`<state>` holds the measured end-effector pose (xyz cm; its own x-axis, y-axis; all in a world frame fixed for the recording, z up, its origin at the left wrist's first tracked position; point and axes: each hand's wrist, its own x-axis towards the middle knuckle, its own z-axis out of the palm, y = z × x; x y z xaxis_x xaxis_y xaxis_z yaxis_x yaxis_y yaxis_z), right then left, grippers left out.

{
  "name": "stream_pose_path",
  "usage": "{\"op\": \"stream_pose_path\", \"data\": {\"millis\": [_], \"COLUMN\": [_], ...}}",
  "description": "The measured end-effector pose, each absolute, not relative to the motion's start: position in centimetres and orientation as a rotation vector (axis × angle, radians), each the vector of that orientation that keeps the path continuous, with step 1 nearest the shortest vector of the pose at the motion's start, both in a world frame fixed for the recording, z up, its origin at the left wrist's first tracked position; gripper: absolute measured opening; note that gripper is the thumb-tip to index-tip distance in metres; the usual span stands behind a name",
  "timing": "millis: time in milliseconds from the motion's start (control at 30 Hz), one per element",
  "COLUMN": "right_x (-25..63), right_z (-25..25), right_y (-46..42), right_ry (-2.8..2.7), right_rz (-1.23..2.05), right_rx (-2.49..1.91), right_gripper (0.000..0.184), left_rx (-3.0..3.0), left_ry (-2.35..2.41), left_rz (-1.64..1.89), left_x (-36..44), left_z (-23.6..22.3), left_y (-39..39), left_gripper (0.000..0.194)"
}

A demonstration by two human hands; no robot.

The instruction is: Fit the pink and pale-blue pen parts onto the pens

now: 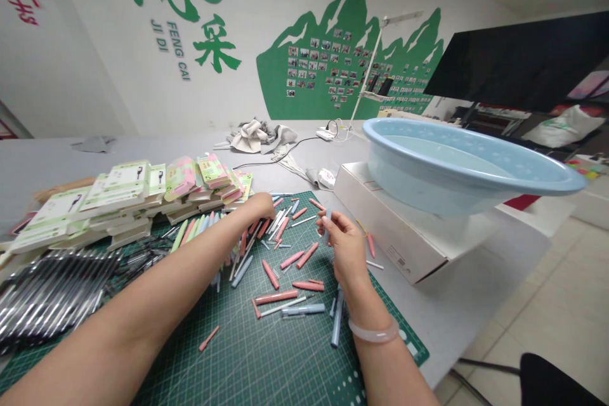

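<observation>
My left hand (261,205) reaches forward into a scatter of pink, blue and white pen parts (280,228) on a green cutting mat (266,355); its fingers curl down among the pieces, and what they grip is hidden. My right hand (343,238) is held above the mat with its fingers pinched on a pale blue pen barrel (328,222), which stands nearly upright. A pale bangle (375,333) sits on my right wrist. More pink and blue barrels (290,298) lie on the mat below my right hand.
Stacks of green and pink packaged cards (128,193) stand at the left. Shiny clear sleeves (47,295) lie at the near left. A light blue basin (457,165) rests on a white box (404,228) to the right. Cloth and a power strip (326,134) lie farther back.
</observation>
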<state>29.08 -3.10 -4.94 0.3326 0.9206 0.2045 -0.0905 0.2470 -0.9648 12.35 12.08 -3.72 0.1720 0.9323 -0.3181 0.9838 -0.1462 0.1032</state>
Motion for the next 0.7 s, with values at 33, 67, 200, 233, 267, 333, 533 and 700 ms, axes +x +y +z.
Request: {"op": "stream_pose_path", "data": {"millis": [33, 67, 200, 233, 267, 333, 533, 700], "right_x": [29.1, 29.1, 29.1, 29.1, 29.1, 29.1, 29.1, 29.1], "right_z": [-5.0, -5.0, -5.0, -5.0, -5.0, -5.0, -4.8, -4.8], "right_y": [-3.1, -3.1, -3.1, -3.1, -3.1, -3.1, -3.1, -3.0], "right_ry": [-0.979, -0.98, -0.987, -0.987, -0.985, -0.978, -0.955, -0.949], "right_rz": [0.865, 0.864, 0.856, 0.857, 0.86, 0.866, 0.877, 0.881], "right_rx": [-1.084, -1.083, -1.086, -1.088, -1.089, -1.088, -1.082, -1.081], "right_gripper": [0.021, 0.021, 0.02, 0.02, 0.02, 0.02, 0.021, 0.023], "left_rx": [2.171, 2.176, 2.197, 2.199, 2.199, 2.197, 2.191, 2.151], "left_ry": [1.841, 1.846, 1.867, 1.87, 1.873, 1.878, 1.896, 1.859], "left_rz": [-0.274, -0.287, -0.324, -0.333, -0.34, -0.35, -0.328, -0.331], "left_x": [12.4, 12.5, 13.0, 13.1, 13.3, 13.5, 13.2, 13.5], "left_z": [-3.8, -3.8, -4.0, -4.1, -4.2, -4.3, -3.8, -3.3], "left_y": [12.0, 12.0, 11.6, 11.5, 11.5, 11.4, 11.8, 11.8], "left_gripper": [0.027, 0.027, 0.029, 0.029, 0.029, 0.029, 0.037, 0.035]}}
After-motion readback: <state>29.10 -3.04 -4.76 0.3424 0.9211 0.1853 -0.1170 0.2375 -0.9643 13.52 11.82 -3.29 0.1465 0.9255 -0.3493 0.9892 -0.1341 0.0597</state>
